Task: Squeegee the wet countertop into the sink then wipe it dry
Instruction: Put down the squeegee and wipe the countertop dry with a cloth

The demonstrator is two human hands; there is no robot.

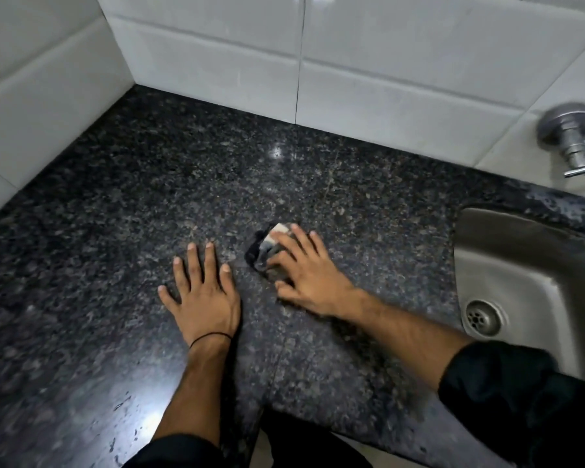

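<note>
The dark speckled granite countertop [156, 170] fills most of the view. My right hand [304, 271] presses a small dark and pale cloth [267, 246] flat on the counter near its middle, fingers spread over it; the hand is blurred. My left hand [200, 292] lies flat on the bare counter just left of the cloth, fingers spread, a thin black band at its wrist. The steel sink [507, 265] sits at the right, its drain [482, 317] near the front. No squeegee is in view.
White tiled walls [368, 62] close the counter at the back and left, meeting in a corner. A metal tap fitting [568, 136] juts from the wall above the sink. Droplets bead on the counter strip behind the sink. The counter's front edge runs near my body.
</note>
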